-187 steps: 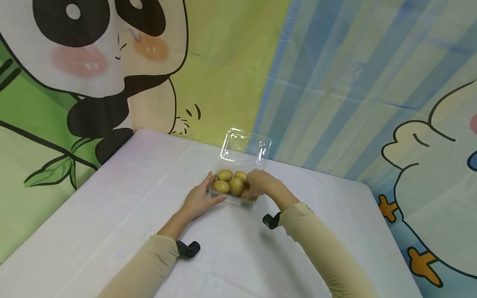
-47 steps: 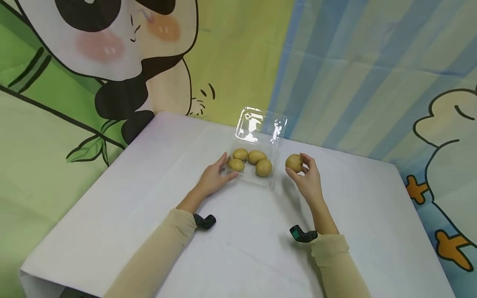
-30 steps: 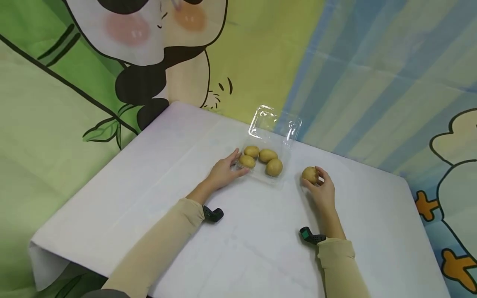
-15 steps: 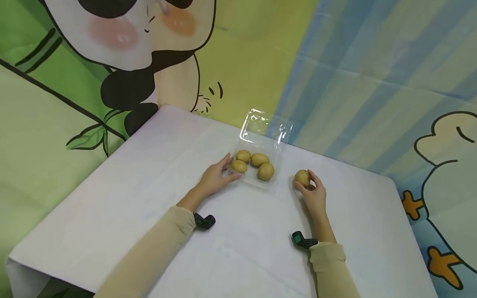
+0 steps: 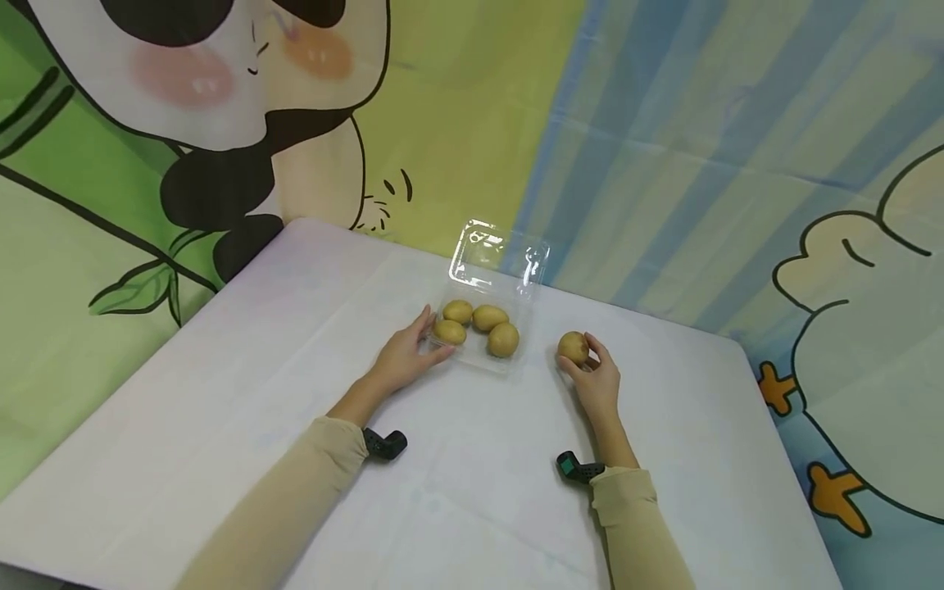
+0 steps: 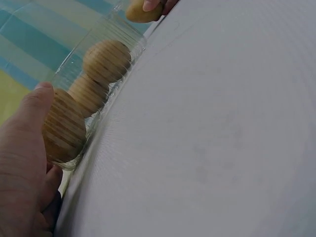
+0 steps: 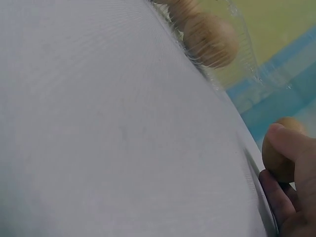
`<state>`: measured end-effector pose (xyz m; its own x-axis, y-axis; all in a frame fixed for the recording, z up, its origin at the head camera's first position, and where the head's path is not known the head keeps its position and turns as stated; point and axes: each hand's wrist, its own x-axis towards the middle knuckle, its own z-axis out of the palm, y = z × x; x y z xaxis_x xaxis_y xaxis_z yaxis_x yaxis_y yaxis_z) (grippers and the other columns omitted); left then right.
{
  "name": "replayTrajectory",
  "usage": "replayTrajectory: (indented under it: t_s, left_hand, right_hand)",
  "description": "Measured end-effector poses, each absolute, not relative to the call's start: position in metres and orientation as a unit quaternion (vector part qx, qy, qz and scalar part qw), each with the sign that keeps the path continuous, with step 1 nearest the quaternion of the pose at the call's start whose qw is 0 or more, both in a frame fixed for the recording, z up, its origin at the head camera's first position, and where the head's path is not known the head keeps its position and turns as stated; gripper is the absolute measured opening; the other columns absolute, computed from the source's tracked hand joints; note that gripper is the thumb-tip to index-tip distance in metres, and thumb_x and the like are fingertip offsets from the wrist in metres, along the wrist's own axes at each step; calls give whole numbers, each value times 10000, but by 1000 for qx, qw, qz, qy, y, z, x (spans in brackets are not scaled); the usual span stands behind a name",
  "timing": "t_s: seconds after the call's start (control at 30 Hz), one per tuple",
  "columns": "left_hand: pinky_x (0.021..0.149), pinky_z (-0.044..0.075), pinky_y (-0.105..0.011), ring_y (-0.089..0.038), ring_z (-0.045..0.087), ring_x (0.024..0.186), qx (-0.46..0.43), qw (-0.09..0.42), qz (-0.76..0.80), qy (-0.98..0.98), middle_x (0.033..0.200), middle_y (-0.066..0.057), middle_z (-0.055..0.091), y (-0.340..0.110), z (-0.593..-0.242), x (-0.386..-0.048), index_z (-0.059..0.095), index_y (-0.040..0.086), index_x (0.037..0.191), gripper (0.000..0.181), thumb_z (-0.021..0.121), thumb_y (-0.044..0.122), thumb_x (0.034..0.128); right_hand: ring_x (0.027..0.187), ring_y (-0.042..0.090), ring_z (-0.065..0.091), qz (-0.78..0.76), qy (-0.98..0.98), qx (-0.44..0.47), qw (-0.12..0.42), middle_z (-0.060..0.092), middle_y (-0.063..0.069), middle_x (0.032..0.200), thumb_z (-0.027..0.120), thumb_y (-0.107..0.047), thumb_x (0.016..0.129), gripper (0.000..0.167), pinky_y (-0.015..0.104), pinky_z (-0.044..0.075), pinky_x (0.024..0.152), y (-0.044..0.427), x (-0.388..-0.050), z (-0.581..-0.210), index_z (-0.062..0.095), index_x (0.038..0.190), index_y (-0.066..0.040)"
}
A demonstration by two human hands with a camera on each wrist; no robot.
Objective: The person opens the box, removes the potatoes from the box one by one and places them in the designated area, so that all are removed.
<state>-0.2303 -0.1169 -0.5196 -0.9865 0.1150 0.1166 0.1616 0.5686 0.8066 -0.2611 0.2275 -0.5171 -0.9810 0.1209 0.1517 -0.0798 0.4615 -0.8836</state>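
A clear plastic clamshell container [image 5: 481, 360] stands on the table with its lid [image 5: 498, 256] raised at the back. Inside it are several yellow-brown potatoes, among them a front right potato [image 5: 503, 340] and a back left potato [image 5: 457, 311]. My left hand [image 5: 401, 356] grips the container's left side, the thumb along the front and the fingers round the far side; in the left wrist view the thumb [image 6: 37, 101] lies by the clear wall. To the right of the container, my right hand [image 5: 599, 381] pinches another potato [image 5: 573, 348] low at the table surface.
A white cloth covers the table [image 5: 472, 508]. Behind it hangs a printed curtain [image 5: 472, 123] with cartoon animals, close to the raised lid. A black wrist device [image 5: 385, 445] sits at the left cuff, and another black device [image 5: 578, 469] at the right cuff.
My right hand was reaching into the container's right side; it has lifted a potato out, carried it right and lowered it to the table. My left hand has stayed on the container.
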Motion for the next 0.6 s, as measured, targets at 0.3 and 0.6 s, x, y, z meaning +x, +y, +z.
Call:
replayTrajectory:
  t_s: [0.3, 0.6]
  left_hand:
    - [1159, 273, -447, -272, 395, 1373, -80, 42, -442, -893, 1528, -53, 341, -120, -524, -234, 119, 101, 1533, 1017, 602, 636, 817]
    - [1166, 251, -459, -278, 357, 1392, -79, 36, -448, -890, 1523, -42, 345, -117, -523, -233, 136, 101, 1532, 1014, 600, 644, 813]
  right_hand:
    - [1176, 289, 585, 525, -844, -3, 112, 479, 113, 1430, 806, -205, 759, 728, 283, 520, 923, 226, -268, -513, 475, 1401, -114]
    - [1128, 287, 623, 497, -859, -7, 120, 517, 97, 1404, 811, -223, 752, 715, 155, 522, 841, 231, -263, -512, 498, 1381, -94]
